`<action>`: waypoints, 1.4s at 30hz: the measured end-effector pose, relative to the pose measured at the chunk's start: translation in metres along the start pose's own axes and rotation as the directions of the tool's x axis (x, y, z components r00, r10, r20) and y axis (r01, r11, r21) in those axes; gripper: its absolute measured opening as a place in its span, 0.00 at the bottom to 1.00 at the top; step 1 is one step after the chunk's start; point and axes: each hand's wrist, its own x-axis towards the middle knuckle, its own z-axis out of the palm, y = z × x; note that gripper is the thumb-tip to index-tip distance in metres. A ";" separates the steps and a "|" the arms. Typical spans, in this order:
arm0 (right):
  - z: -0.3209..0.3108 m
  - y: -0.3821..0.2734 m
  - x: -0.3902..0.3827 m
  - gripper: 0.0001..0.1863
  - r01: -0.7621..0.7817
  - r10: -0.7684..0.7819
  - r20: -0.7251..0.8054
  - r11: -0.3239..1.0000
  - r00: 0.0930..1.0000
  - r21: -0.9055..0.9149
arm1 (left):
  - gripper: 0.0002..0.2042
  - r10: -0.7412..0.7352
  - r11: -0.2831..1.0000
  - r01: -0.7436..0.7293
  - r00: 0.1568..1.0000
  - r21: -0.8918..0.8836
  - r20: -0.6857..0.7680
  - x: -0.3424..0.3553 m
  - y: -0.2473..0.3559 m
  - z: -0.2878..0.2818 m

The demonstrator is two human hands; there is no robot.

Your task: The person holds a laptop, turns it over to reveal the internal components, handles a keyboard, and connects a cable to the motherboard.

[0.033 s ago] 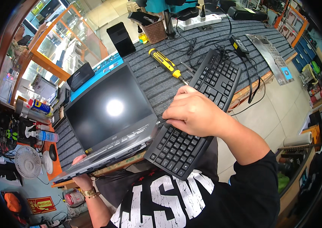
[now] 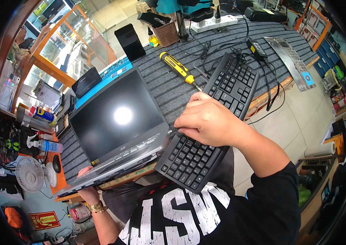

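An opened laptop (image 2: 116, 116) with a dark, glare-spotted screen lies tilted along the front of the mat. My left hand (image 2: 88, 192) grips its front left edge from below, the fingertips showing above it. My right hand (image 2: 205, 120) is closed, thumb and fingers bunched over the middle of a black keyboard (image 2: 191, 159), beside the laptop's right hinge corner; what they pinch is hidden. A small silvery piece (image 2: 171, 132) shows near those fingertips. The keyboard lies diagonally, overhanging the front edge. A yellow screwdriver (image 2: 177, 67) lies behind it.
The grey ribbed mat (image 2: 173, 98) holds tangled cables, a power adapter (image 2: 257, 49), a metal panel (image 2: 291, 65), a black stand (image 2: 130, 43) and a power strip (image 2: 213, 25). A fan (image 2: 30, 174) and spray bottle (image 2: 46, 145) stand left. A person's arm (image 2: 40, 36) shows upper left.
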 end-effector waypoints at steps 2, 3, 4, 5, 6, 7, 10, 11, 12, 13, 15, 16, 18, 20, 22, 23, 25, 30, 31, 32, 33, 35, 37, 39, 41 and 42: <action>0.004 0.002 0.000 0.05 -0.007 0.007 0.002 1.000 1.000 0.024 | 0.42 0.008 1.000 -0.008 1.000 0.021 -0.002 -0.001 -0.001 -0.001; 0.005 0.002 0.000 0.05 -0.005 0.005 0.003 1.000 1.000 0.022 | 0.42 0.010 1.000 -0.010 1.000 0.028 -0.003 -0.001 0.000 0.000; 0.006 0.002 0.000 0.05 -0.013 0.013 0.005 1.000 1.000 0.024 | 0.42 0.024 1.000 -0.024 1.000 0.002 0.017 -0.001 0.001 0.002; 0.006 0.002 0.000 0.05 -0.023 0.023 0.007 0.999 1.000 0.025 | 0.42 0.030 0.999 -0.030 0.999 -0.013 0.028 -0.001 0.002 0.003; 0.007 0.002 0.000 0.05 -0.024 0.023 0.009 0.999 1.000 0.024 | 0.42 0.037 0.999 -0.036 0.999 -0.028 0.039 -0.001 0.003 0.003; 0.007 0.002 0.000 0.05 -0.016 0.016 -0.004 1.000 1.000 0.025 | 0.43 0.024 1.000 -0.024 0.999 -0.016 0.034 -0.001 0.003 0.003; 0.007 0.002 0.001 0.05 -0.002 0.002 -0.022 1.000 1.000 0.024 | 0.43 0.010 1.000 -0.011 1.000 0.020 0.026 -0.001 0.005 0.006; 0.007 0.001 0.002 0.05 0.007 -0.006 -0.031 0.999 0.999 0.032 | 0.43 0.010 0.999 -0.010 1.000 0.037 0.021 -0.002 0.005 0.005; 0.007 0.001 0.003 0.05 0.010 -0.009 -0.029 0.999 1.000 0.032 | 0.43 0.008 0.999 -0.009 1.000 0.053 0.017 -0.003 0.005 0.004; 0.006 0.000 0.004 0.05 0.020 -0.020 -0.023 1.000 1.000 0.015 | 0.43 -0.006 1.000 0.006 1.000 0.029 0.014 -0.003 0.003 0.002; 0.005 -0.001 0.004 0.05 0.030 -0.030 -0.015 1.000 0.999 -0.005 | 0.43 -0.022 1.000 0.022 1.000 0.000 0.012 -0.002 0.002 0.003; 0.007 -0.001 0.003 0.05 0.025 -0.025 -0.026 0.999 0.999 0.020 | 0.42 0.005 0.999 -0.005 1.000 0.036 0.019 -0.002 0.003 0.004; 0.007 -0.002 0.002 0.05 0.022 -0.021 -0.035 0.999 0.999 0.049 | 0.42 0.028 0.997 -0.030 0.999 0.074 0.023 -0.002 0.003 0.004; 0.006 -0.003 0.001 0.11 -0.019 0.018 0.024 0.999 1.000 0.027 | 0.42 0.011 1.000 -0.012 0.999 0.027 0.036 -0.003 0.002 0.002; 0.008 -0.005 0.004 0.08 0.006 -0.005 -0.006 1.000 1.000 0.021 | 0.42 0.000 0.999 -0.002 1.000 0.038 0.028 -0.004 0.002 0.002; 0.008 -0.005 0.005 0.05 0.028 -0.027 -0.038 1.000 0.999 0.013 | 0.42 -0.002 0.999 0.001 1.000 0.051 0.023 -0.004 0.002 0.002; 0.009 -0.003 0.003 0.05 0.028 -0.027 -0.043 0.999 0.999 0.027 | 0.42 -0.001 0.998 -0.001 1.000 0.066 0.020 -0.004 0.002 0.003; 0.009 -0.003 0.003 0.05 0.035 -0.034 -0.035 0.999 0.999 0.022 | 0.18 0.072 0.997 -0.072 0.997 -0.011 0.004 -0.003 0.012 0.012; 0.008 -0.005 0.002 0.09 0.013 -0.013 -0.011 1.000 1.000 0.015 | 0.18 0.069 0.997 -0.069 0.998 -0.041 0.006 -0.002 0.011 0.011; 0.007 -0.006 0.002 0.12 -0.009 0.009 0.014 1.000 1.000 0.009 | 0.18 0.067 0.996 -0.066 0.998 -0.055 0.009 -0.002 0.011 0.011; 0.006 -0.006 0.002 0.12 -0.010 0.010 0.014 1.000 1.000 0.008 | 0.18 0.065 0.995 -0.064 0.998 -0.070 0.010 -0.003 0.011 0.010; 0.004 -0.007 0.003 0.13 -0.008 0.008 0.033 1.000 0.999 -0.011 | 0.18 0.082 0.996 -0.082 0.997 -0.023 0.004 -0.004 0.009 0.011; 0.003 -0.010 0.003 0.13 -0.026 0.029 0.068 0.999 0.997 -0.045 | 0.28 0.050 0.998 -0.050 0.999 0.041 0.008 -0.003 0.008 0.009; -0.001 -0.014 0.003 0.14 -0.042 0.052 0.106 0.995 0.993 -0.087 | 0.38 0.010 0.997 -0.011 1.000 0.079 0.009 -0.002 0.006 0.008; -0.005 -0.018 0.004 0.13 -0.021 0.022 0.016 0.999 1.000 -0.030 | 0.35 0.003 0.996 -0.003 1.000 0.085 0.003 -0.003 0.004 0.007; -0.011 -0.015 0.003 0.17 -0.045 0.046 0.005 0.998 0.999 -0.046 | 0.33 -0.004 0.998 0.003 1.000 0.068 0.001 -0.003 0.003 0.006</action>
